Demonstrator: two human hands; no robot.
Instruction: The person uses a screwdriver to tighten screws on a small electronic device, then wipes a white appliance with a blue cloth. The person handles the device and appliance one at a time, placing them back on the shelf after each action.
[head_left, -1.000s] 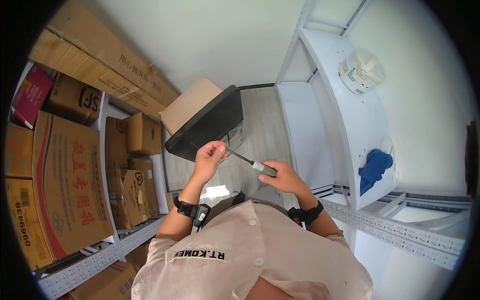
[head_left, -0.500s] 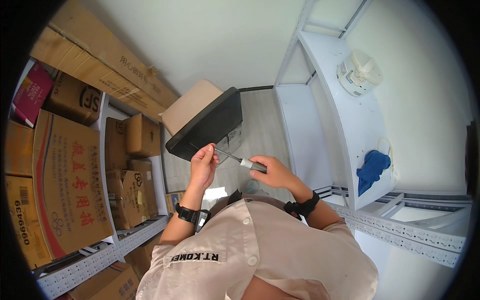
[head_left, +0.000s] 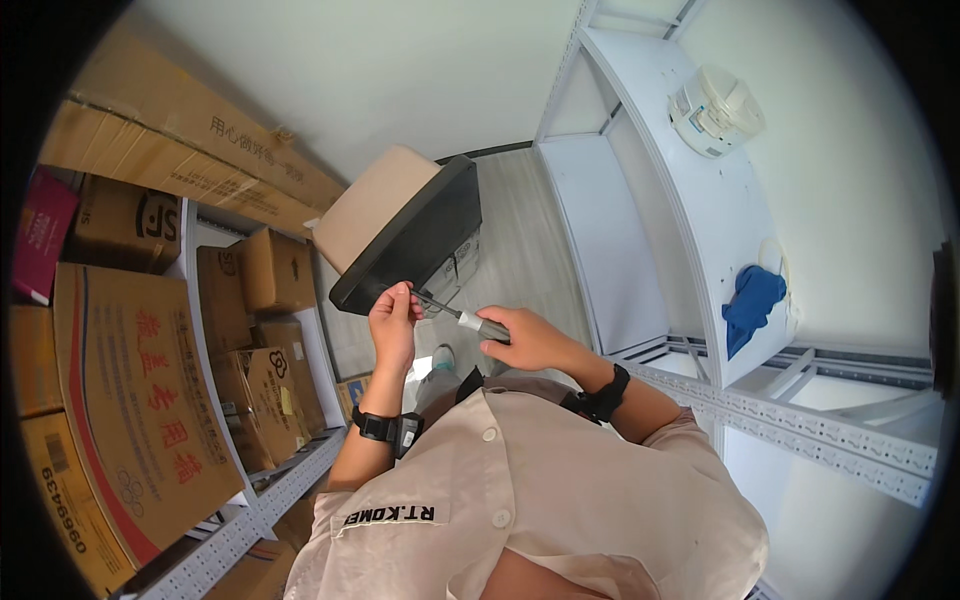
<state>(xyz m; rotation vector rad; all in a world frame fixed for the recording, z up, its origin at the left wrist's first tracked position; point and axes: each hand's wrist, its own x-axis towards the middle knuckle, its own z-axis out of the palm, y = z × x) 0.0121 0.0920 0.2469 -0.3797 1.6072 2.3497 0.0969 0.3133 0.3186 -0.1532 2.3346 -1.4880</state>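
My right hand is wrapped round the grey handle of a screwdriver-like tool. It has a white collar and a thin dark shaft that slants up and left. My left hand is closed in a pinch at the shaft's far end, and the fingers hide the tip. Just beyond that hand stands a tilted beige, box-like item with a broad black panel facing me. Whether the tool or my fingers touch the panel, I cannot tell.
Cardboard boxes fill the shelving on the left, and a long carton lies across the back left. A white shelf on the right bears a white bucket and a blue cloth. My shoe shows on the floor.
Both hands and the tool have shifted slightly left in the picture. The view has turned a little, and my shoe has come into sight. Both hands keep their hold.
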